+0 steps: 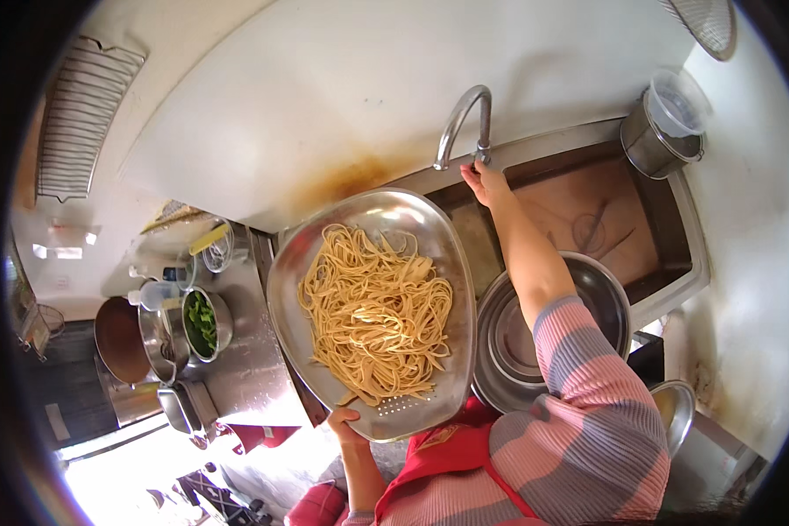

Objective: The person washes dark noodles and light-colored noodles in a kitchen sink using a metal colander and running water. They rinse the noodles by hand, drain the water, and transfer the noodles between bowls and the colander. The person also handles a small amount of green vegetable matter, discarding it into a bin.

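Observation:
A wide metal colander basin (457, 368) holds a heap of pale yellow noodles (378, 315), with drain holes showing near its lower edge. My left hand (346, 424) grips the near rim, thumb on top, and the basin is tilted over the left part of the sink. Farther off, my right hand (488, 183) reaches to the base of a curved chrome faucet (463, 121), its fingers at the handle. The handle itself is mostly hidden by the fingers. No stream of water shows at the spout.
Stacked metal bowls (503, 329) lie beneath my right arm. The sink (690, 263) has brownish contents; a metal pot (651, 148) with a plastic tub stands at its far right corner. On the left counter (256, 375) are a pot of green leaves (199, 322) and several containers.

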